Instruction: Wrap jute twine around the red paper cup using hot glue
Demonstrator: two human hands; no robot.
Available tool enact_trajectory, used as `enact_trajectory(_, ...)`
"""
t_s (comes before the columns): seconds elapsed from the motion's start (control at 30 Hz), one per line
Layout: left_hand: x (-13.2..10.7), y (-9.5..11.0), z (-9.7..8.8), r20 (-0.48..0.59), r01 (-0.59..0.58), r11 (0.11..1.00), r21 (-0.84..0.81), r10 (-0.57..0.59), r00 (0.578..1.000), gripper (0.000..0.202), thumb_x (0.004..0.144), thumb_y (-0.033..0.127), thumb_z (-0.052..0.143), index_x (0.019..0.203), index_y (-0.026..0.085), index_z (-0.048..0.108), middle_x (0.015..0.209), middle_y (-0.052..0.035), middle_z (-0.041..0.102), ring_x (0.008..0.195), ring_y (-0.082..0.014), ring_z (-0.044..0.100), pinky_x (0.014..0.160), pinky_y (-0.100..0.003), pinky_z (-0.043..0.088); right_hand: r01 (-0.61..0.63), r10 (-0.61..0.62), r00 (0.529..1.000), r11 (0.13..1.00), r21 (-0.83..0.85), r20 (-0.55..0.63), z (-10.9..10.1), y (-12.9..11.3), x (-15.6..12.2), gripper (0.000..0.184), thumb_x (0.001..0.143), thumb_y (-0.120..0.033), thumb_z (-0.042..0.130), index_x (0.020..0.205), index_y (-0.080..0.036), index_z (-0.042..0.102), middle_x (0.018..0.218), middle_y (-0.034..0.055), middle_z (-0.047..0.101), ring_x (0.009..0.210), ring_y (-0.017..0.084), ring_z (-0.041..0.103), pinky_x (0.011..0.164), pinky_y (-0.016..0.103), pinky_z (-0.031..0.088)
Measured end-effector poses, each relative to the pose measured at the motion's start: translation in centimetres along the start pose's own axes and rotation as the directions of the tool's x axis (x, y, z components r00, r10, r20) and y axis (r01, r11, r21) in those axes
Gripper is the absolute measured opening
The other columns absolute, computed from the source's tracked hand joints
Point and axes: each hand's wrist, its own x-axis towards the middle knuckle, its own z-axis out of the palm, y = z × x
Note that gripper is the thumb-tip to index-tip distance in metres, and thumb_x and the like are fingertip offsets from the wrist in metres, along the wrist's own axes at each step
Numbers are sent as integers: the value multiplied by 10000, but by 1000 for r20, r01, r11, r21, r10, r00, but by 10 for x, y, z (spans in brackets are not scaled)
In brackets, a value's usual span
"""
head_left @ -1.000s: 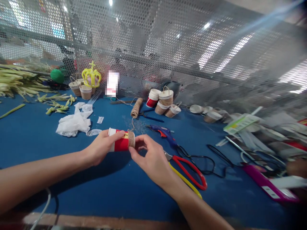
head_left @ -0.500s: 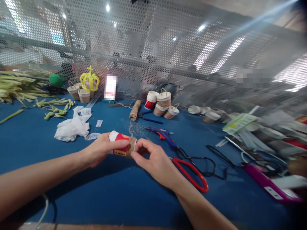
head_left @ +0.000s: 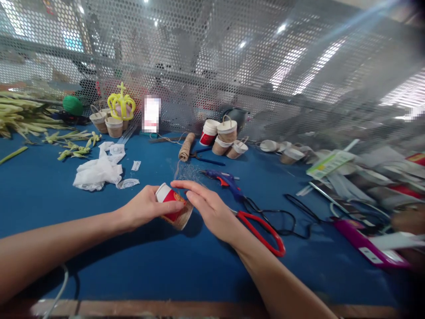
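Observation:
My left hand (head_left: 144,207) is wrapped round a red and white paper cup (head_left: 170,197), thumb across its side. The cup lies tilted, with brown twine (head_left: 182,219) wound round the end nearer my right hand. My right hand (head_left: 212,212) is beside the cup with its fingers stretched out; the index finger reaches over the cup to the strand of twine. That strand runs back to a twine spool (head_left: 187,147). Whether the fingertip presses on the strand is hard to see.
A blue glue gun (head_left: 227,180) and red-handled scissors (head_left: 262,231) lie to the right. Behind stand twine-wrapped cups (head_left: 226,128) and pliers (head_left: 207,159). White crumpled material (head_left: 98,173) is at left, a purple power strip (head_left: 368,243) at far right. A perforated metal screen (head_left: 186,57) closes the back.
The cup's twine-wound end has turned down and towards me in my left hand. My right hand has gone from pinching at that end to reaching over the cup with fingers extended.

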Motion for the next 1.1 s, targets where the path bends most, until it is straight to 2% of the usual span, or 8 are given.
enact_trajectory(0.23, 1, -4, 2, -54, 10, 998, 60, -7, 998, 280, 664, 386, 617, 634, 120, 535, 524, 43, 473, 480, -66, 383, 480, -193, 311, -59, 53, 998, 986, 158, 40, 2, -2, 2, 293, 848, -185, 325, 994, -175, 579, 1068, 40, 603, 1010, 140, 533, 924, 322, 377)
enact_trajectory(0.4, 1, -5, 2, -69, 9, 998, 65, -4, 998, 321, 660, 429, 612, 601, 130, 511, 507, 52, 443, 475, -69, 367, 476, -193, 292, -143, 170, 974, 974, 175, -151, 5, 7, 4, 230, 837, -249, 376, 914, -152, 570, 969, 69, 604, 884, 156, 579, 793, 321, 463)
enact_trajectory(0.47, 0, -5, 2, -55, 7, 998, 62, -3, 998, 316, 664, 428, 609, 605, 133, 512, 508, 54, 442, 475, -72, 369, 481, -196, 291, -162, 195, 972, 960, 226, -130, 6, 8, 5, 223, 834, -259, 383, 907, -146, 561, 962, 76, 594, 857, 154, 588, 754, 311, 481)
enact_trajectory(0.6, 0, -4, 2, -17, 10, 998, 69, -9, 1000, 298, 666, 412, 609, 611, 134, 519, 504, 58, 440, 467, -73, 359, 477, -200, 284, -124, 142, 989, 947, 298, -38, 9, 0, 4, 220, 843, -245, 378, 935, -156, 557, 956, 61, 598, 906, 145, 578, 830, 307, 446)
enact_trajectory(0.8, 1, -7, 1, -5, 12, 996, 94, -11, 1000, 284, 681, 394, 595, 630, 122, 529, 525, 48, 443, 474, -70, 355, 473, -196, 285, 32, -29, 999, 996, 78, -42, 13, -5, 2, 234, 848, -186, 355, 942, -159, 567, 972, 59, 597, 933, 138, 550, 855, 299, 412)
enact_trajectory(0.9, 2, -8, 0, -37, 11, 991, 135, -6, 999, 300, 673, 406, 595, 608, 123, 518, 500, 50, 427, 459, -70, 346, 459, -198, 275, 33, -32, 998, 999, 6, -51, 8, -1, 1, 221, 842, -202, 379, 968, -166, 556, 1001, 64, 598, 921, 141, 564, 821, 295, 434)
enact_trajectory(1.03, 3, -7, -4, -126, 23, 984, 175, 0, 992, 322, 665, 439, 591, 652, 119, 550, 529, 27, 494, 478, -88, 409, 473, -206, 307, -165, 130, 978, 958, -233, -161, -25, 3, 7, 215, 813, -238, 446, 972, -158, 567, 972, 74, 634, 851, 159, 602, 741, 280, 460)
enact_trajectory(1.1, 5, -7, -6, -169, 14, 979, 203, 21, 985, 337, 666, 457, 582, 671, 120, 566, 550, 11, 534, 491, -102, 444, 475, -210, 319, -337, 215, 930, 824, -456, -299, -51, 9, 13, 244, 817, -276, 449, 998, -169, 573, 950, 67, 649, 842, 166, 606, 741, 268, 444)
